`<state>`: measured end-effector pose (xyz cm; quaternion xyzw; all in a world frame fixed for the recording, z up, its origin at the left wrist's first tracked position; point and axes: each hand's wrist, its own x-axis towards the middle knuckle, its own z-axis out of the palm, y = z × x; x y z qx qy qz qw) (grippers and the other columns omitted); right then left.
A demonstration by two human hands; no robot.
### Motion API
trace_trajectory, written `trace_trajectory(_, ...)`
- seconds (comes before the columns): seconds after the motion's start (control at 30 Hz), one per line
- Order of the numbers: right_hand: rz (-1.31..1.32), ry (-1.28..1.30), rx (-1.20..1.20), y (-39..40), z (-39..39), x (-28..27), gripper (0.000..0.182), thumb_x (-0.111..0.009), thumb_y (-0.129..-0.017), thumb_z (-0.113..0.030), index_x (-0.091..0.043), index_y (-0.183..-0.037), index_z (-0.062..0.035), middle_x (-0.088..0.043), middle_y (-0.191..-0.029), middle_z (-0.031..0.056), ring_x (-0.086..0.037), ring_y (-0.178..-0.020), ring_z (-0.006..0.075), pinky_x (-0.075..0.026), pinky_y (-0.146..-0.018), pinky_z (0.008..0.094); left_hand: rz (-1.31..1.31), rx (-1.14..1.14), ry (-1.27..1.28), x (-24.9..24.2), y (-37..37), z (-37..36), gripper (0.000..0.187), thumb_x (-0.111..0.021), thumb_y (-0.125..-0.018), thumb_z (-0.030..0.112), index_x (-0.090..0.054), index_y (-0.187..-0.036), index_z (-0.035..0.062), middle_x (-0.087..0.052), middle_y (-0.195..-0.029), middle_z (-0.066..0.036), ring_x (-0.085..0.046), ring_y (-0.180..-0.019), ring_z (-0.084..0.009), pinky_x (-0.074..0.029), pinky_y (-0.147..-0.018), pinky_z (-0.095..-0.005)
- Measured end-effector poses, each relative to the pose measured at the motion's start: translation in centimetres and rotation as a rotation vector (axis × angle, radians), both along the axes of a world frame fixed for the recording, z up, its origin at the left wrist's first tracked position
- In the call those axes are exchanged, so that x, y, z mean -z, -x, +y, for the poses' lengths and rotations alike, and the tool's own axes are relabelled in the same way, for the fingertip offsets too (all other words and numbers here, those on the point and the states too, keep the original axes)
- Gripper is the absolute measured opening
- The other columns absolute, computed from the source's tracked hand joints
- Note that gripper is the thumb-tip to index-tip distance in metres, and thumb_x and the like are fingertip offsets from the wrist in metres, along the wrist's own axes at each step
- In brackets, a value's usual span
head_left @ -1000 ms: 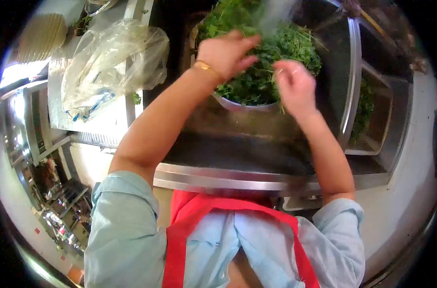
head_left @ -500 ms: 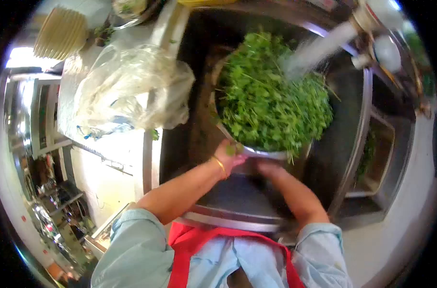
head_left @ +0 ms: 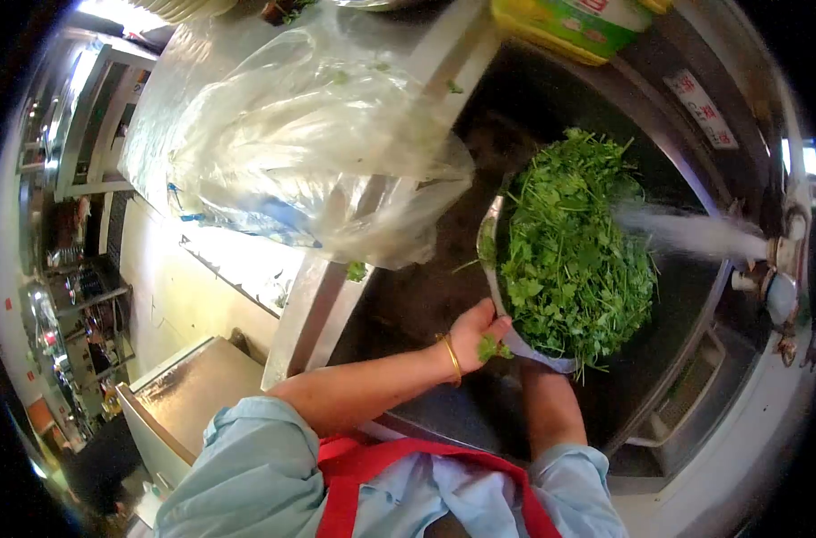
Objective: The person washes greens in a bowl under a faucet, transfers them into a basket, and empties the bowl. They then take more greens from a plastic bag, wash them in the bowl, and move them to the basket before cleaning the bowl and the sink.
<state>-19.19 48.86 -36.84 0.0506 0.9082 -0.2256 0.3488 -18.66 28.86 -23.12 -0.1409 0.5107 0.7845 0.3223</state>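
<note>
Leafy green herbs are heaped in a metal basin inside the dark sink. My left hand is closed on the basin's near left rim, with a small leafy sprig at its fingers. The right forearm reaches to the basin's near side, and my right hand is hidden beneath the rim. Water streams from the tap onto the right side of the herbs.
A large clear plastic bag lies on the counter left of the sink and overhangs its edge. A yellow-green container stands beyond the sink. A white basket sits to the right.
The view has turned and shifted, so the tap now appears lower at the right and the bag looks larger. My left hand remains at the rim; my right hand has gone out of sight beneath the basin.
</note>
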Motion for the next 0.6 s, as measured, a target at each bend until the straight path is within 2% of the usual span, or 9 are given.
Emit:
trace_trajectory(0.07,0.013,-0.033,-0.035,-0.5,-0.1,-0.3,0.032,-0.045,-0.088,-0.028,-0.056,-0.111,-0.0079,-0.057,-0.111,0.0155,-0.059,-0.098,0.0327,-0.048,-0.085,0.0413,0.015,0.05,0.015,1.6,-0.5,0.5,0.024,-0.046,-0.097,0.015,-0.046,-0.117,0.0022,-0.057,-0.102,-0.004,-0.051,-0.088,-0.0101,-0.045,-0.075,-0.0255)
trace_trajectory(0.13,0.077,-0.064,-0.125,-1.5,-0.6,-1.3,0.031,-0.045,-0.088,-0.028,-0.058,-0.109,-0.0077,-0.058,-0.109,0.0152,-0.06,-0.096,0.0325,-0.048,-0.084,0.0412,-0.043,0.062,-0.07,0.1,0.1,0.4,0.023,-0.046,-0.097,0.016,-0.046,-0.115,0.0026,-0.057,-0.1,-0.004,-0.051,-0.085,-0.0098,-0.045,-0.073,-0.0252)
trace_trajectory(0.17,0.131,-0.082,-0.216,-2.7,-1.3,-2.0,0.031,-0.046,-0.088,-0.028,-0.058,-0.108,-0.0076,-0.059,-0.108,0.0151,-0.06,-0.096,0.0324,-0.048,-0.084,0.0411,0.013,-0.043,-0.165,-0.2,0.0,0.7,0.024,-0.047,-0.096,0.016,-0.045,-0.115,0.0031,-0.056,-0.095,-0.004,-0.052,-0.079,-0.0093,-0.045,-0.068,-0.0241)
trace_trajectory(0.27,0.169,-0.088,-0.592,-6.6,-3.4,-3.4,0.03,-0.046,-0.088,-0.027,-0.06,-0.105,-0.0074,-0.061,-0.105,0.0148,-0.061,-0.094,0.0321,-0.049,-0.082,0.0408,0.334,-0.031,0.192,2.1,-1.0,1.6,0.023,-0.049,-0.095,0.017,-0.046,-0.112,0.0028,-0.057,-0.093,-0.003,-0.053,-0.076,-0.0094,-0.046,-0.066,-0.025)
trace_trajectory(0.37,0.073,-0.114,-0.964,-9.7,-3.6,-4.8,0.029,-0.047,-0.087,-0.027,-0.062,-0.103,-0.0072,-0.063,-0.102,0.0144,-0.062,-0.092,0.0318,-0.05,-0.081,0.0406,0.023,0.098,0.013,1.3,-1.2,1.7,0.027,-0.053,-0.093,0.021,-0.049,-0.111,0.0018,-0.058,-0.098,-0.006,-0.054,-0.084,-0.0117,-0.046,-0.071,-0.0267)
trace_trajectory(0.43,0.007,-0.083,-1.12,-9.4,-3.3,-8.4,0.029,-0.047,-0.087,-0.027,-0.063,-0.101,-0.007,-0.064,-0.1,0.0141,-0.063,-0.091,0.0316,-0.051,-0.08,0.0404,-0.177,0.179,0.027,-0.3,-0.8,1.0,0.031,-0.055,-0.091,0.026,-0.05,-0.11,0.002,-0.058,-0.102,-0.009,-0.055,-0.088,-0.0144,-0.046,-0.073,-0.0289)
trace_trajectory(0.47,-0.052,-0.053,-1.109,-8.3,-3.4,-11.4,0.029,-0.048,-0.087,-0.027,-0.063,-0.1,-0.0069,-0.065,-0.099,0.014,-0.063,-0.09,0.0315,-0.051,-0.079,0.0403,-0.278,0.23,0.026,-1.1,-0.8,0.9,0.033,-0.056,-0.09,0.029,-0.051,-0.109,0.0021,-0.058,-0.104,-0.011,-0.055,-0.09,-0.0158,-0.047,-0.074,-0.0299)
trace_trajectory(0.5,-0.126,-0.011,-1.071,-6.5,-3.7,-14.7,0.029,-0.048,-0.087,-0.027,-0.064,-0.099,-0.0069,-0.065,-0.098,0.0139,-0.064,-0.089,0.0314,-0.051,-0.079,0.0402,-0.361,0.365,-0.086,3.2,-2.7,2.4,0.036,-0.057,-0.088,0.034,-0.054,-0.112,0.008,-0.058,-0.107,-0.009,-0.055,-0.093,-0.0197,-0.046,-0.074,-0.0329)
trace_trajectory(0.6,-0.304,0.095,-0.852,1.3,-6.0,-25.2,0.021,-0.053,-0.083,-0.026,-0.064,-0.082,-0.0078,-0.065,-0.081,0.0124,-0.065,-0.077,0.0292,-0.051,-0.067,0.0402,-0.723,0.122,0.105,5.7,-5.6,4.5,0.03,-0.056,-0.088,0.033,-0.057,-0.113,0.0156,-0.061,-0.104,-0.004,-0.056,-0.085,-0.0183,-0.045,-0.069,-0.0326)
